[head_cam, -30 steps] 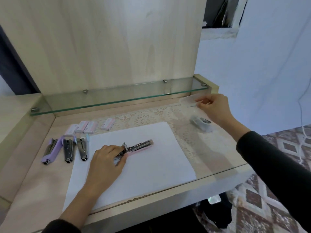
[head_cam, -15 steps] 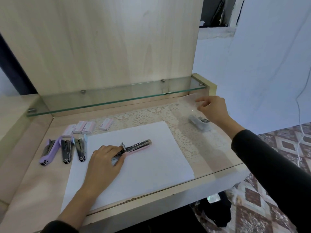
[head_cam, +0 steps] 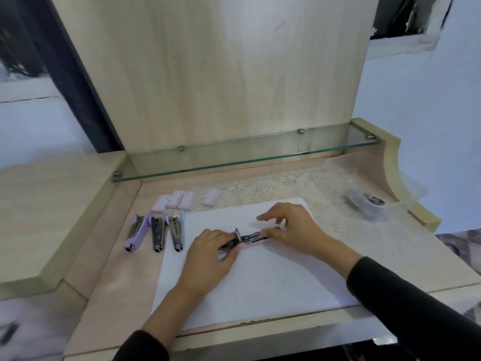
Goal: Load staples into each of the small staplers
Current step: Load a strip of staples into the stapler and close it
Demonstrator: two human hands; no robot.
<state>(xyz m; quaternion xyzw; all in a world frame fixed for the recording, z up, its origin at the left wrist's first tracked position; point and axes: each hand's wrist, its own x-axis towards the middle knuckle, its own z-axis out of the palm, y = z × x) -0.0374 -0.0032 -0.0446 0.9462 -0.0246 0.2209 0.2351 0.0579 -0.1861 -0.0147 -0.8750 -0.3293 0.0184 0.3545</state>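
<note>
Nearly crosswise: pink stapler [head_cam: 251, 237], magazine rightward

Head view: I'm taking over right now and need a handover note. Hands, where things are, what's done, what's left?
Left hand grips the rear of the opened pink stapler on the white sheet; right hand pinches its front end. Whether staples are in cannot be seen.
Three more staplers lie left of the sheet, four staple boxes behind them. A fifth stapler sits in clear wrap at far right.
Done: pink one opened. Left: load and close it, check the other three, unwrap and load the fifth.
</note>
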